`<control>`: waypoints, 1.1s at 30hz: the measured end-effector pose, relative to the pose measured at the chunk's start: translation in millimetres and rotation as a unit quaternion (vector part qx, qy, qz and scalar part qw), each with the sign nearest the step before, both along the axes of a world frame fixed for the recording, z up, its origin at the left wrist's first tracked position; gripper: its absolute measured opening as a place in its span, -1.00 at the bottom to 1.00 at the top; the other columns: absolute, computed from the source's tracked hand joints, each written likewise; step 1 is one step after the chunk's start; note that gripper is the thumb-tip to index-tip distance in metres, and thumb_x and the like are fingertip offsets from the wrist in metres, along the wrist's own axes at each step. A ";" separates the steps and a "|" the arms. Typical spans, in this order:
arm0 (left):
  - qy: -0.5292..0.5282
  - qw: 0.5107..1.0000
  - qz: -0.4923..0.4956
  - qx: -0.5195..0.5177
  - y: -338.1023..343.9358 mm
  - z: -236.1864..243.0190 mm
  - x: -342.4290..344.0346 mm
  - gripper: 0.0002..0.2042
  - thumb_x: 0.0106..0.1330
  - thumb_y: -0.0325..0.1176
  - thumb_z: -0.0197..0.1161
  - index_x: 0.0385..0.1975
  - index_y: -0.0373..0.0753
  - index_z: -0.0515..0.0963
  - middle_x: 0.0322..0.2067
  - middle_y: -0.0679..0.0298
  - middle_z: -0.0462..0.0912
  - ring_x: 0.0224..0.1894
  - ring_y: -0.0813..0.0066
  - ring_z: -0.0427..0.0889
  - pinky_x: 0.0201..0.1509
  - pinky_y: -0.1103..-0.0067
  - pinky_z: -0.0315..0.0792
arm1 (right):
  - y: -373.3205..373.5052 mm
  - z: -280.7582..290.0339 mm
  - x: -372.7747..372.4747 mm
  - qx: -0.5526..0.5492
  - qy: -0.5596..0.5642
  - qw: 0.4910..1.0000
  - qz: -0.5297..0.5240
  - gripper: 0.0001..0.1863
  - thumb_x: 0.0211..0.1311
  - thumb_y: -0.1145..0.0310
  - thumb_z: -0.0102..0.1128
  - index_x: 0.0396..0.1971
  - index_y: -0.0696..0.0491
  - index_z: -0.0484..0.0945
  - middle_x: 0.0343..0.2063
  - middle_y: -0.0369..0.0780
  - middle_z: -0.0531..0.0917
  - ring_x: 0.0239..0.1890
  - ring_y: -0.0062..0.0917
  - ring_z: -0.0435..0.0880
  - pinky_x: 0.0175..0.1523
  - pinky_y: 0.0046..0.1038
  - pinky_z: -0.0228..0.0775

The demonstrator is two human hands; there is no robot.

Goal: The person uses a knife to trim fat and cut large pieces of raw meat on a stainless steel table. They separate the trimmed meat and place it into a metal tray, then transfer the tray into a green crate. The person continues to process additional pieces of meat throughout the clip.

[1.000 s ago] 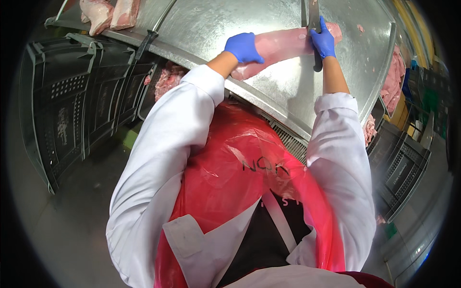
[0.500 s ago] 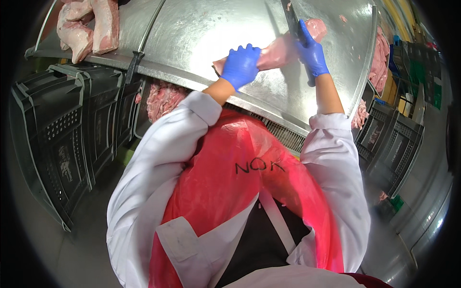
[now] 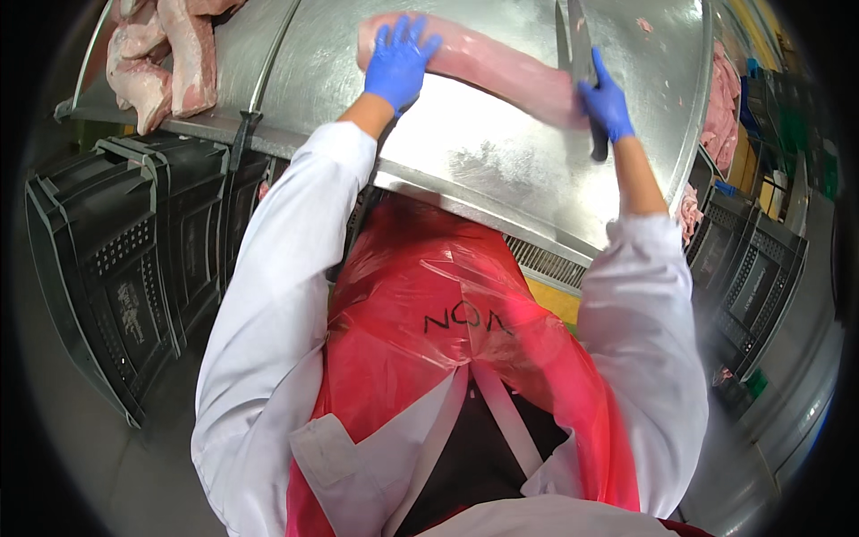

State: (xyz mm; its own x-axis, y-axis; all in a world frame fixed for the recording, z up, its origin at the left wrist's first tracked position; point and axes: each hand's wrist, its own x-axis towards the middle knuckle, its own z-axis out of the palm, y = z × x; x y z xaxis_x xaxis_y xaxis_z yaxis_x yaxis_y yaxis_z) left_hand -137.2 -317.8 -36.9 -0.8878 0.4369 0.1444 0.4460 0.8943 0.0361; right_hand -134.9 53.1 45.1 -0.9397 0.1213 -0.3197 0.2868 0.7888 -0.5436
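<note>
A long pale-pink piece of meat, like a trimmed loin [image 3: 501, 64], lies across the metal table at a slant. My left hand [image 3: 396, 67], in a blue glove, rests on its left end with the fingers spread. In my gloved right hand [image 3: 608, 106] is a knife [image 3: 582, 40], its dark handle showing below the fist and its blade pointing away from me. That fist is beside the loin's right end, with the blade alongside the meat; whether they touch I cannot tell. A dark streak left of the blade looks like its reflection.
Larger fatty meat cuts [image 3: 190, 58] lie at the table's far left. A long thin steel rod with a black handle [image 3: 246, 134] overhangs the near edge. Dark crates [image 3: 125, 259] stand left, others [image 3: 747, 277] right. Meat trimmings [image 3: 720, 112] sit beyond the right edge.
The loin has swung round and moved away from me; its left end now lies farther off. My left hand has gone left and away, its fingers now spread. My right hand has shifted slightly right and nearer with the knife.
</note>
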 end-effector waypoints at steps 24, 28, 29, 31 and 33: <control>-0.026 0.979 -0.010 0.200 149.3 -22.1 -126.7 -0.57 0.04 -0.40 0.25 -0.09 -0.44 0.36 0.27 -0.52 0.10 0.40 -0.43 0.04 0.45 0.11 0.09 | -27.8 -119.3 -156.4 -0.135 0.189 0.966 0.111 -0.39 0.27 0.32 -0.04 0.36 0.04 0.25 -0.29 0.20 0.67 -0.24 0.08 0.70 -0.08 0.01 0.55; -0.029 0.971 -0.010 0.239 150.4 -20.2 -124.7 -0.59 0.04 -0.43 0.25 -0.10 -0.44 0.36 0.30 -0.53 0.06 0.41 -0.44 0.03 0.47 0.13 0.07 | -50.2 -127.7 -196.0 -0.048 0.178 0.969 0.167 -0.50 0.24 0.33 0.00 0.19 0.16 0.41 -0.28 0.17 0.69 -0.21 0.04 0.72 -0.06 -0.03 0.57; -0.030 0.967 -0.013 0.251 150.4 -19.9 -125.3 -0.59 0.04 -0.43 0.25 -0.10 -0.44 0.36 0.31 -0.53 0.05 0.42 -0.44 0.03 0.48 0.13 0.07 | -50.8 -127.9 -201.5 -0.048 0.163 0.972 0.165 -0.51 0.24 0.33 0.01 0.16 0.18 0.43 -0.27 0.16 0.69 -0.21 0.03 0.72 -0.05 -0.04 0.57; -0.020 0.974 -0.001 0.225 146.2 -21.9 -122.1 -0.60 0.06 -0.43 0.24 -0.10 -0.43 0.36 0.32 -0.53 0.04 0.42 -0.44 0.02 0.49 0.13 0.06 | -55.1 -112.9 -206.3 -0.046 0.133 0.975 0.170 -0.54 0.23 0.34 0.02 0.10 0.22 0.46 -0.26 0.16 0.69 -0.19 0.03 0.72 -0.03 -0.06 0.57; -0.002 0.985 -0.011 0.170 142.2 -23.9 -121.2 -0.61 0.07 -0.43 0.23 -0.09 -0.43 0.37 0.33 -0.52 0.02 0.42 -0.44 0.01 0.49 0.13 0.04 | -55.2 -96.5 -203.9 -0.078 0.138 0.979 0.130 -0.54 0.24 0.35 0.00 0.13 0.20 0.44 -0.25 0.15 0.69 -0.17 0.03 0.72 -0.02 -0.06 0.57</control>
State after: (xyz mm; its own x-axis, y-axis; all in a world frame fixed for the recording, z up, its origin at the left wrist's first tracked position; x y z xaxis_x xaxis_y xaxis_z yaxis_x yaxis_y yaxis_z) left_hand -258.4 -175.6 -60.8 -0.8797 0.3824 0.2826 0.4639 0.8205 0.3340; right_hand -338.8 -2.1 -51.3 -0.9855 -0.1635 -0.0451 -0.0874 0.7171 -0.6915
